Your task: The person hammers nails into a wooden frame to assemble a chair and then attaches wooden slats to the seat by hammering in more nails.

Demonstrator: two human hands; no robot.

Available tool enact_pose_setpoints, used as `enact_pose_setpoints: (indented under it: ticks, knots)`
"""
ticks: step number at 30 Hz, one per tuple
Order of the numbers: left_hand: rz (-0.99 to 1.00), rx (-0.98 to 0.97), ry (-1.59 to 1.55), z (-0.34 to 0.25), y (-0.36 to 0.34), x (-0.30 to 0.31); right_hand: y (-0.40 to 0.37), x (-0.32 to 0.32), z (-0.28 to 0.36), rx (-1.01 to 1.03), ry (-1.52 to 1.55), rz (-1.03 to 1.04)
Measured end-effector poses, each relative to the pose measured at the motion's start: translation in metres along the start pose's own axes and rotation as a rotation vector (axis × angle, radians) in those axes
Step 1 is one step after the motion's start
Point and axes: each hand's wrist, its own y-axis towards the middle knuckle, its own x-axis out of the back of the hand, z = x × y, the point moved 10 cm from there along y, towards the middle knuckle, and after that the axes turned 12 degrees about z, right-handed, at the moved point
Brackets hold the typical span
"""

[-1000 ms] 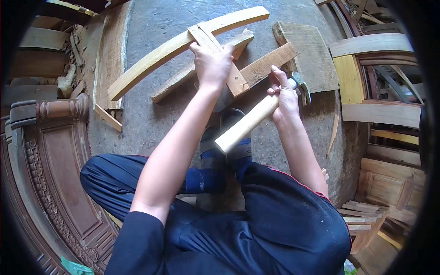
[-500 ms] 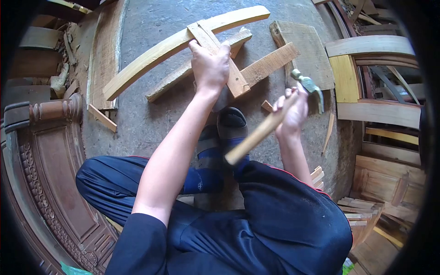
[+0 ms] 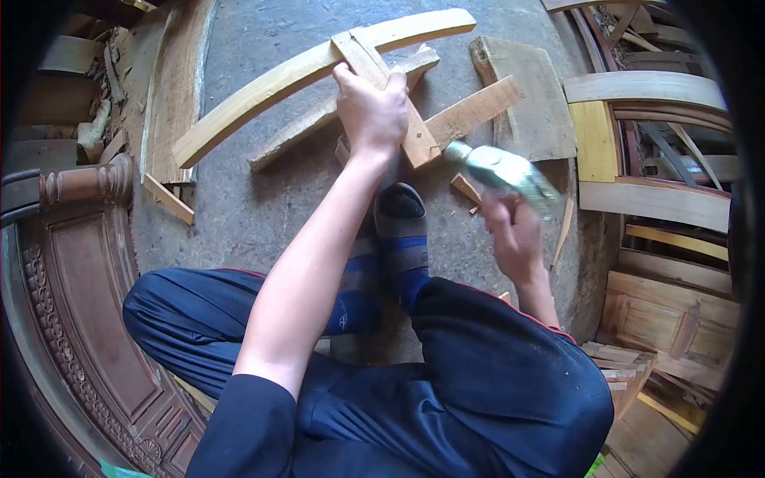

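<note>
My left hand [image 3: 373, 113] is wrapped round a short wooden crosspiece [image 3: 421, 145], which has a small dark spot near its lower end. At its upper end, the crosspiece overlaps a long curved wooden rail [image 3: 259, 105]. My right hand [image 3: 516, 233] grips a claw hammer [image 3: 510, 171] whose head is smeared by motion. The hammer's striking face is right by the lower end of the crosspiece; its handle is mostly hidden. Another wooden bar [image 3: 475, 110] extends rightward from that lower end. Beneath the rail lies a rough wooden strip [image 3: 293, 142].
A thick board [image 3: 538, 95] lies at the right, a long plank [image 3: 177, 95] at the left. Small offcuts [image 3: 170, 199] are on the concrete floor. A carved panel [image 3: 96, 279] stands left; wooden frames [image 3: 649, 86] line the right. My feet [image 3: 401, 219] are close below the crosspiece.
The hammer head has swung left and down to the crosspiece's lower end, its handle turning out of sight. My right hand has dropped slightly. My left hand keeps its hold on the crosspiece.
</note>
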Motion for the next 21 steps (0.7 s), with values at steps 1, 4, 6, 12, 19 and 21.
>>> enact_pose_setpoints:
  ticks: [1,4,6,12,19,21]
  knots:
    - [-0.001,0.004,-0.014,0.003,-0.002,0.0,-0.002,0.004,0.024,0.177,0.166,-0.057]
    - [-0.035,-0.031,-0.016,0.001,0.001,0.0,-0.013,0.021,0.04,0.412,0.425,-0.172]
    - [-0.014,0.004,-0.034,0.002,0.0,-0.001,-0.015,0.018,0.037,0.483,0.458,-0.24]
    - [-0.018,-0.001,-0.091,-0.002,-0.002,-0.003,-0.01,-0.013,0.023,0.307,-0.219,-0.168]
    - [-0.018,0.007,-0.051,-0.006,-0.003,0.001,-0.018,0.047,0.082,0.474,0.273,-0.371]
    - [-0.023,0.015,-0.065,-0.005,-0.003,0.0,-0.016,0.053,0.096,0.532,0.265,-0.344]
